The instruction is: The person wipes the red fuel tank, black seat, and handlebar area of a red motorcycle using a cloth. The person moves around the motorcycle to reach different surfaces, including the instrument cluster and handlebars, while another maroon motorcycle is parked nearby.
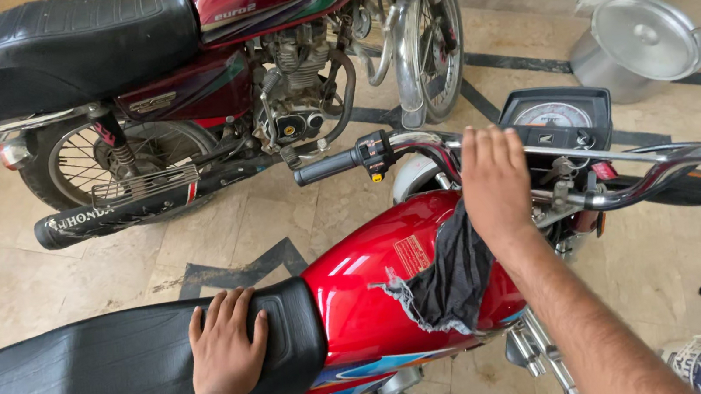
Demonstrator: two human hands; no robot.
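The near fuel tank (pixel 369 283) is glossy red, its seat (pixel 82 386) ribbed black. The cloth (pixel 452 278) is dark grey; the pot (pixel 637 45) silver

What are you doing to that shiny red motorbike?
A person leans over a red motorcycle. Their left hand rests flat on its black seat. Their right hand presses a dark frayed cloth near the top of the glossy red fuel tank. A second, darker red motorcycle stands parked behind.
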